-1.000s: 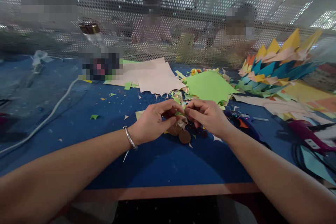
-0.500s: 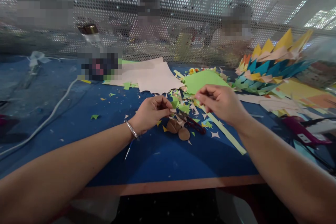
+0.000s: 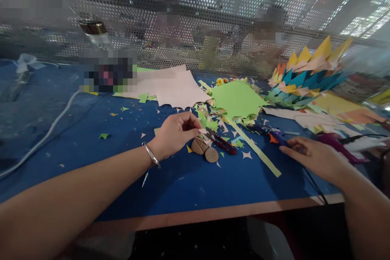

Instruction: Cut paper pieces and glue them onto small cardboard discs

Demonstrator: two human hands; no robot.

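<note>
My left hand (image 3: 178,132), with a silver bangle at the wrist, pinches a small pale paper piece (image 3: 202,131) above the blue table. Just right of its fingertips lie dark-red-handled scissors (image 3: 225,145), and below them two round wooden discs (image 3: 211,154). Over on the right, my right hand (image 3: 307,152) has its fingers around the end of a blue tool (image 3: 278,137) with an orange part and a black cord trailing toward the table edge. A green paper sheet (image 3: 236,97) rests on a heap of paper scraps between the hands.
Pale pink paper sheets (image 3: 179,87) lie at the back. A pointed layered paper model (image 3: 307,77) stands back right, near a magenta power strip (image 3: 338,146). A white cable (image 3: 51,128) crosses the left side. Behind a perforated metal screen (image 3: 207,8), people are visible.
My right hand has moved away from beside my left hand, to the right, and taken hold of the blue tool. My left hand stays in nearly the same place, still pinching.
</note>
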